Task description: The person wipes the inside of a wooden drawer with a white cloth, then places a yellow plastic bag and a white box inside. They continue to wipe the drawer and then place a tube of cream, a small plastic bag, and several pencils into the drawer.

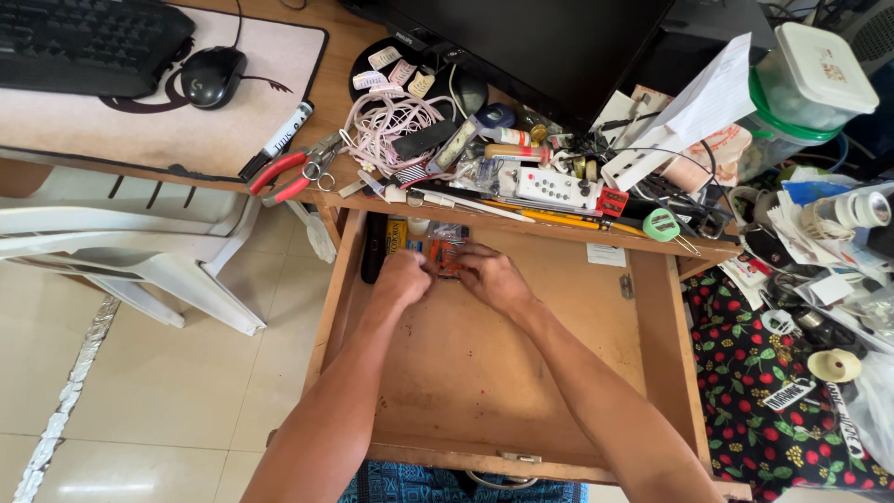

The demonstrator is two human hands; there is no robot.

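We see 2 bare arms reaching into an open wooden drawer point(559, 373) pulled out from under a cluttered surface point(340, 84). The left hand point(402, 278) and the right hand point(492, 277) meet at the far end of the drawer, both touching a small orange packet point(449, 253) that lies on the drawer floor. The left fingers curl against the packet's left edge and the right fingers press on its right side; we cannot tell whether either hand truly grips it. Just left of the packet lie a yellow-and-black pack point(396, 236) and a long black object point(373, 248) along the drawer's left wall.

On the surface, just beyond the drawer, sit red-handled pliers point(282, 177), a tangle of pink cord point(386, 121), a white remote with buttons point(554, 189) and a yellow pencil point(568, 219). Far left we see a black mouse point(212, 76) and a black keyboard point(88, 42) on a pale mat point(158, 130). A white plastic chair point(140, 242) stands left of the drawer.
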